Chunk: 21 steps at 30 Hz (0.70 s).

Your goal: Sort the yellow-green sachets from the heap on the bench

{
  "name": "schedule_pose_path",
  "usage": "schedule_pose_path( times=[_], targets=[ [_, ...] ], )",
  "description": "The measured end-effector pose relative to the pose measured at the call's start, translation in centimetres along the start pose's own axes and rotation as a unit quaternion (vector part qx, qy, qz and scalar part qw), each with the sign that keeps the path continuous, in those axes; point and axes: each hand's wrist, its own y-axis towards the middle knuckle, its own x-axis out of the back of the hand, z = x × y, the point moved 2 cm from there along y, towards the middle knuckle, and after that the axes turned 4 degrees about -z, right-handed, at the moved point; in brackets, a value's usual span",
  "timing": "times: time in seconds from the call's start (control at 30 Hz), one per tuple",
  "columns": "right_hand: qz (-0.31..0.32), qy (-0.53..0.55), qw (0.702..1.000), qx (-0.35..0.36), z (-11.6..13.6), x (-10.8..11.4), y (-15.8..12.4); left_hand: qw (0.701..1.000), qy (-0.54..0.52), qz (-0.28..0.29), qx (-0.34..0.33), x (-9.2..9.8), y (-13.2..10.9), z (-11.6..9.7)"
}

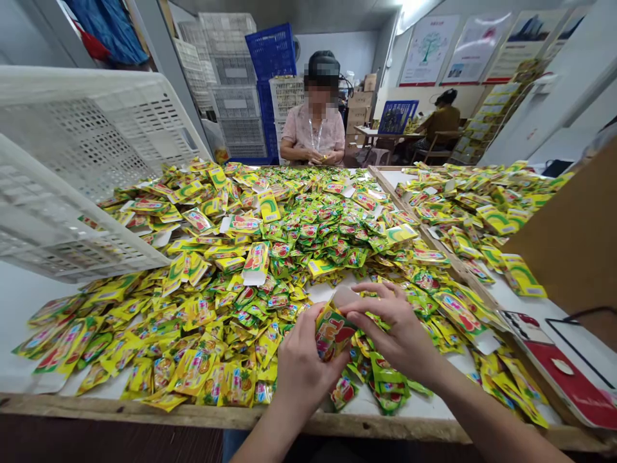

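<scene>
My left hand (301,360) is wrapped round a small yellow, green and red box (332,331), tilted above the near part of the table. At the box's open end my right hand (398,331) has its thumb and fingers closed on the pale flap (343,297). Whether anything is inside the box cannot be seen. Green sachets (318,225) are heaped just beyond my hands. Yellow sachets (193,370) lie in a thick spread to the left. Among them are several more printed boxes, one with a white open end (256,260).
A white perforated crate (159,122) lies tipped at left. Wooden strips edge the table (193,411) and divide it at right. A brown cardboard panel (573,231) and a red-and-white item (554,366) are at right. Opposite sits a co-worker (313,128); another person (443,119) sits farther back.
</scene>
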Motion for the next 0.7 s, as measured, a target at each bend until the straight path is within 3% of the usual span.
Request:
schedule_pose_path(
  times=[0.07,0.13,0.23,0.3,0.4,0.47,0.57,0.7],
  targets=[
    [0.073,0.014,0.997,0.004,0.2,-0.1,0.0,1.0,0.0,0.006,-0.003,0.2,0.3,-0.1],
    [0.103,0.027,0.994,-0.019,0.2,-0.6,-0.1,1.0,-0.012,0.022,-0.017,0.4,0.7,-0.1],
    [0.067,0.079,0.99,-0.095,-0.2,-1.3,-0.1,0.998,-0.059,0.02,-0.005,0.7,1.5,0.0],
    [0.015,0.156,0.975,-0.157,-0.7,-1.6,-0.1,0.992,-0.107,0.013,0.058,0.9,1.9,0.2],
    [-0.03,0.256,0.944,-0.208,-1.1,-1.7,-0.3,0.948,-0.25,0.101,0.171,0.6,1.8,0.4],
    [-0.001,0.294,0.93,-0.219,-1.0,-1.6,-0.7,0.9,-0.346,0.155,0.216,0.4,1.4,0.2],
    [0.075,0.334,0.91,-0.235,-0.8,-1.8,-1.5,0.88,-0.381,0.129,0.252,0.6,1.0,0.1],
    [0.11,0.384,0.876,-0.271,-0.4,-2.8,-2.4,0.908,-0.34,0.073,0.235,0.6,0.9,0.4]
  ],
)
